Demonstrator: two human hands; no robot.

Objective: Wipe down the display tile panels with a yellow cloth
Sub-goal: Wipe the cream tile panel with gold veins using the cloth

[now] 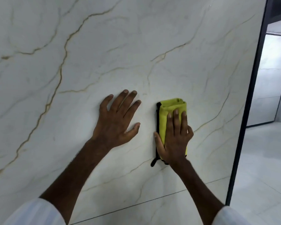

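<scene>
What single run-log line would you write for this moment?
phase: wiping | right hand: flat, presses folded yellow cloth on tile panel | left hand: flat, spread, rests on panel

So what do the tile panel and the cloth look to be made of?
The tile panel looks like glossy ceramic or porcelain in a marble pattern, going by its gold-brown veins and soft sheen. The yellow cloth is soft folded fabric, probably microfibre, with black edging.

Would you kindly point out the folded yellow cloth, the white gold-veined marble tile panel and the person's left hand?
Folded yellow cloth [172,106]: head view, on its upper fold.
White gold-veined marble tile panel [113,46]: head view, on bare surface at upper centre.
Left hand [116,120]: head view, on its back.
</scene>
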